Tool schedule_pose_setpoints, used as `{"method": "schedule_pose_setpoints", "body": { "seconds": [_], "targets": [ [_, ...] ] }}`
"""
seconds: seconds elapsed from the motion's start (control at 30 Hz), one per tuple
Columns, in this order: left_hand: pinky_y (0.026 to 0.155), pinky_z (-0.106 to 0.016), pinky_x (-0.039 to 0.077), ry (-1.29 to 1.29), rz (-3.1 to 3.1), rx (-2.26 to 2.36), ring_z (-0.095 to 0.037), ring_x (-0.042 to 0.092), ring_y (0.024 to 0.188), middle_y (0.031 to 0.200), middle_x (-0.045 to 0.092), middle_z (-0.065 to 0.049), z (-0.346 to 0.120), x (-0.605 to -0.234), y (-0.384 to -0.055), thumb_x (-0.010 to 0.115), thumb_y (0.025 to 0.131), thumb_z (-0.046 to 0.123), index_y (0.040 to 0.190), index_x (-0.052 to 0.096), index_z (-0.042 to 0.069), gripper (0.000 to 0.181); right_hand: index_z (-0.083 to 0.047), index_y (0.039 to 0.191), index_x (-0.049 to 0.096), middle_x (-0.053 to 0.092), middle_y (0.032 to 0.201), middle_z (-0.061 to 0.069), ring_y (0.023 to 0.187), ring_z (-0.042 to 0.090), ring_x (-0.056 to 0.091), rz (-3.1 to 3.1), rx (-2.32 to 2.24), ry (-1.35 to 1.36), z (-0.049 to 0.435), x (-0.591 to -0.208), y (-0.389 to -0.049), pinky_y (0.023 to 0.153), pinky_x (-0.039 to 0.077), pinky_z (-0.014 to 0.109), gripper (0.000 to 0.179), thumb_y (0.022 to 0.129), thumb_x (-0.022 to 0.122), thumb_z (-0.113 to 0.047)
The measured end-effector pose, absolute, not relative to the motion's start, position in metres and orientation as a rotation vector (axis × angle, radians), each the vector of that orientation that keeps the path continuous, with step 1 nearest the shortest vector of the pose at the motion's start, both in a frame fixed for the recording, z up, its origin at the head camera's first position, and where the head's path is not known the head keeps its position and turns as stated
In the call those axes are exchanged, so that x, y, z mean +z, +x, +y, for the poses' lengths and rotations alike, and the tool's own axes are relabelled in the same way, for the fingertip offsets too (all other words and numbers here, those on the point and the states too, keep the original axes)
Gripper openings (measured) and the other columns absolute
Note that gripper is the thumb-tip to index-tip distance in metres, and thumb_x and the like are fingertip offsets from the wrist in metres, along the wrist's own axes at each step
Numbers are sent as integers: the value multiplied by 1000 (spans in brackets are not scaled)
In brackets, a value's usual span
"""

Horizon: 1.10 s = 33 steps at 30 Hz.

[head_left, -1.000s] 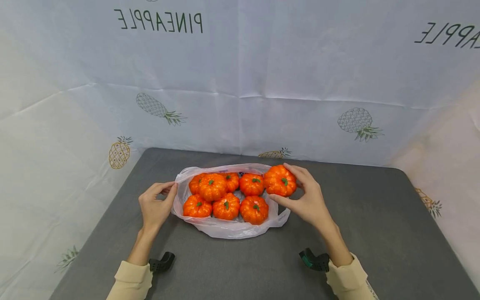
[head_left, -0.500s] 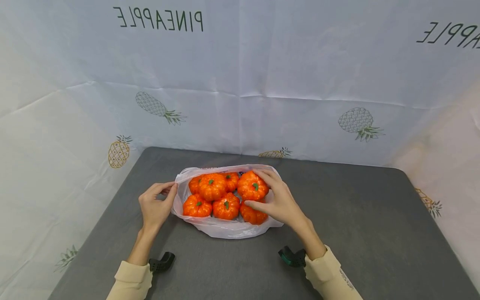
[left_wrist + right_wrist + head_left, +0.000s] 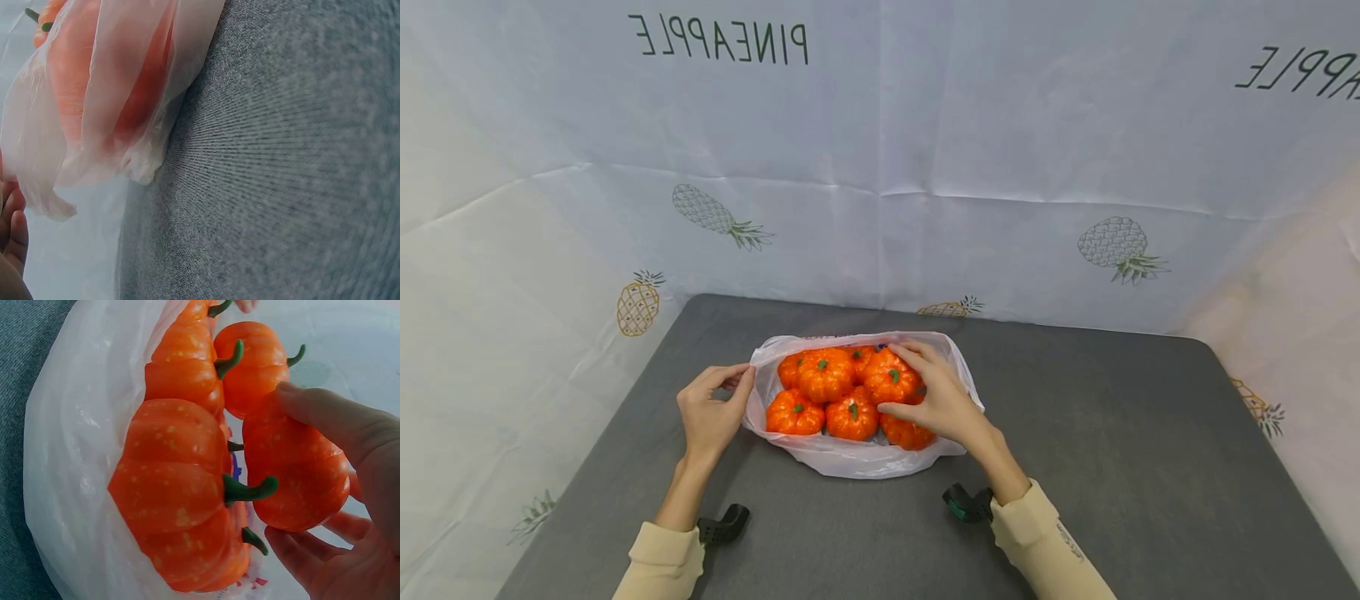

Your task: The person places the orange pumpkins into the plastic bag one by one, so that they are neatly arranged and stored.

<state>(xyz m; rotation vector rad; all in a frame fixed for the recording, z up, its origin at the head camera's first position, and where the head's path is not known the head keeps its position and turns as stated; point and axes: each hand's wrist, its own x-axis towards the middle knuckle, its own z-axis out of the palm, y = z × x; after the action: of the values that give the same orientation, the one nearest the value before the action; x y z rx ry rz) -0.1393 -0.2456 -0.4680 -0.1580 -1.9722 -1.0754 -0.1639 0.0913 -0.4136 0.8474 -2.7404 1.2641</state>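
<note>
My left hand (image 3: 711,414) pinches the left rim of a white plastic bag (image 3: 880,464) between thumb and fingers. Inside the bag's wide mouth lie several small orange pumpkins with green stems, such as the front left pumpkin (image 3: 794,412). My right hand (image 3: 946,404) grips another pumpkin (image 3: 297,462) between thumb and fingers, over the right part of the bag. It sits above the front right pumpkin (image 3: 907,431) and beside the middle one in the head view. In the left wrist view, orange shows through the thin bag wall (image 3: 37,125).
The bag stands on a dark grey table (image 3: 1120,450). Behind it hangs a pale cloth (image 3: 985,142) printed with pineapples. A black wrist device sits at each cuff, the left device (image 3: 724,525) and the right device (image 3: 967,504).
My right hand has carried the pumpkin left from the bag's right edge to over the pumpkins inside, slowing lately. The left hand keeps its pinch on the rim, unmoved.
</note>
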Motion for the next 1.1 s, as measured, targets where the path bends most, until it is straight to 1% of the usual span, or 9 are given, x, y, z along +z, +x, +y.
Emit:
{"method": "schedule_pose_setpoints", "body": {
  "seconds": [0.1,0.23,0.4,0.5,0.6,0.77,0.97,1.1],
  "targets": [
    [70,-3,44,-156,-1976,-1089,5,56,68,70,70,-20,-245,-467,-138,81,76,-10,82,78,-5,8,-10,150,51,47,151,17,133,37,54,-2755,1255,827,89,-417,-165,107,51,56,81,80,88,-30],
    [69,-4,44,-155,-1962,-1075,2,56,66,69,69,-21,-241,-465,-137,81,74,-14,80,78,-6,10,-10,151,50,46,149,16,131,36,54,-2764,1267,818,86,-420,-166,107,51,55,81,82,87,-29],
    [68,-6,45,-162,-1945,-1057,-4,57,63,67,68,-22,-234,-455,-133,79,73,-17,79,76,-10,10,-9,152,48,48,154,14,142,34,47,-2757,1271,834,84,-424,-167,116,44,54,80,84,85,-29],
    [68,-6,45,-165,-1941,-1060,-5,57,63,67,68,-22,-233,-454,-133,79,73,-18,79,76,-11,10,-8,152,48,47,157,15,148,33,41,-2759,1265,837,83,-426,-167,120,39,55,80,85,85,-29],
    [68,-6,45,-165,-1936,-1065,-4,57,63,67,68,-22,-236,-458,-135,79,73,-17,79,77,-10,10,-7,152,48,47,158,15,151,34,38,-2760,1264,837,82,-426,-166,121,36,57,80,85,85,-29],
    [68,-5,45,-159,-1939,-1068,0,57,64,67,69,-21,-238,-461,-136,80,73,-16,80,77,-8,11,-6,151,49,47,158,17,151,36,37,-2747,1275,839,81,-426,-165,121,36,58,79,84,85,-28],
    [68,-5,45,-150,-1945,-1066,3,56,65,67,68,-24,-237,-455,-134,79,73,-16,81,76,-11,10,-5,151,48,44,160,18,152,36,35,-2743,1282,854,81,-425,-163,121,35,58,81,83,86,-28],
    [69,-4,45,-151,-1961,-1081,3,57,66,69,69,-23,-243,-456,-134,82,72,-13,85,77,-9,14,-6,151,49,42,161,16,151,36,37,-2748,1274,874,88,-421,-159,119,39,57,78,85,84,-30]
  ]
}}
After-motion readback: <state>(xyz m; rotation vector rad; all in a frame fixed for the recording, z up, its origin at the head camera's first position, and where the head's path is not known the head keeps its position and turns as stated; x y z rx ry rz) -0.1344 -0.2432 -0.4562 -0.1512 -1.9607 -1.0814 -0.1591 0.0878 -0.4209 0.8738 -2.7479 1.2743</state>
